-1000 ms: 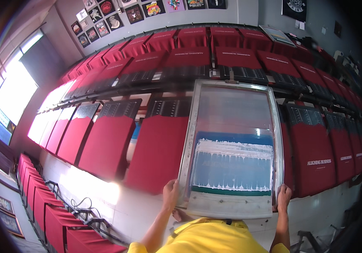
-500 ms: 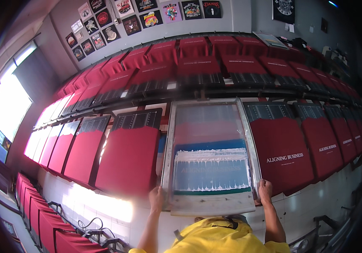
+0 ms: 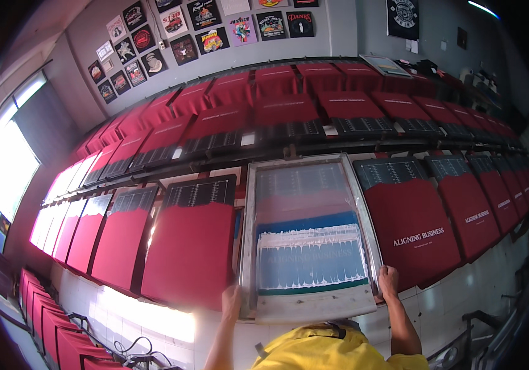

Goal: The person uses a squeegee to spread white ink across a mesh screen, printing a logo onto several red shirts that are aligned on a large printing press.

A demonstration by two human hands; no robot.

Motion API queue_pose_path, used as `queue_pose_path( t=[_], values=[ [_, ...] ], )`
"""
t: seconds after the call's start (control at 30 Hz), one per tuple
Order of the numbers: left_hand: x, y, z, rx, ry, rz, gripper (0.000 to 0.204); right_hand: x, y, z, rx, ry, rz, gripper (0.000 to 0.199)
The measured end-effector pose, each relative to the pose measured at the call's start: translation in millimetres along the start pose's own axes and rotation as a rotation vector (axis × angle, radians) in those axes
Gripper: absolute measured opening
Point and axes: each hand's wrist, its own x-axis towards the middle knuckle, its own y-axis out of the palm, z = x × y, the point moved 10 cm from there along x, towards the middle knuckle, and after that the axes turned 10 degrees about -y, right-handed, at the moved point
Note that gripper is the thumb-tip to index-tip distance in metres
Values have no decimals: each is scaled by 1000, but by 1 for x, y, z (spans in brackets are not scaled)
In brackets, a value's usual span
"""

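Head view shows your left hand (image 3: 231,303) and right hand (image 3: 389,283) gripping the printing screen (image 3: 308,237) over a red shirt; right-side shirts (image 3: 421,222) look printed, left ones (image 3: 193,246) still blank.

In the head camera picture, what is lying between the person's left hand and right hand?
In the head view, the near edge of the screen-printing frame spans the stretch between the left hand and the right hand; each hand grips a near corner.

The screen frame (image 3: 309,237) lies flat between two red shirts, one (image 3: 193,250) on its left and one (image 3: 421,222) on its right, both very close. Open floor (image 3: 153,317) shows below the boards, near the hands.
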Motion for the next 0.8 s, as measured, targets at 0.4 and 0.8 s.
queue_pose_path(
  t=[0.4, 0.8],
  values=[
    [42, -1, 41, 252, 2, 15, 33, -2, 20, -16, -91, 60, 19, 38],
    [-76, -7, -84, 550, 595, -217, 33, -19, -29, 95, -328, -305, 115, 31]
  ],
)
